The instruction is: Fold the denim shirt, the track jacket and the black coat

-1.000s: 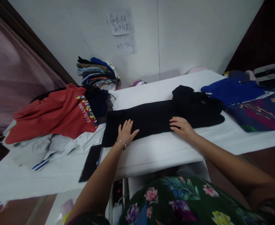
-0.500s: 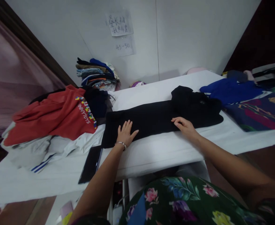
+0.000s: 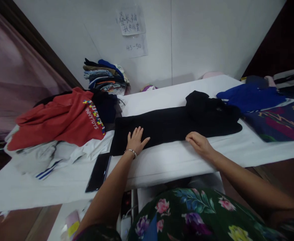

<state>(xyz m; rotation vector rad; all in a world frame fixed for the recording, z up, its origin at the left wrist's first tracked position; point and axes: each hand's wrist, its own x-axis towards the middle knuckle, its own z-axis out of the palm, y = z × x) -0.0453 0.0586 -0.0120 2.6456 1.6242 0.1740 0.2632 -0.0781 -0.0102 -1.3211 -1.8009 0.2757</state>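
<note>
A black sweatshirt [image 3: 159, 125] lies folded into a long strip across the table. Its right end is bunched up and bears a small pale mark. My left hand [image 3: 136, 142] rests flat on the left part of the cloth, fingers spread, a bracelet at the wrist. At the near edge, right of the middle, my right hand [image 3: 198, 144] has its fingers closed in a pinch on the black fabric. The fingertips are partly hidden by the hand itself.
A red sweatshirt [image 3: 59, 120] lies on pale clothes at the left. A dark phone [image 3: 98, 172] is beside my left forearm. Folded clothes [image 3: 105, 77] are stacked behind. Blue clothing [image 3: 252, 97] and a patterned dark cloth [image 3: 282, 120] lie right, on the white-covered table [image 3: 157, 167].
My right hand has moved slightly toward the near edge of the sweatshirt, and its fingers have closed there. My left hand stays flat on the cloth. The view has shifted a little.
</note>
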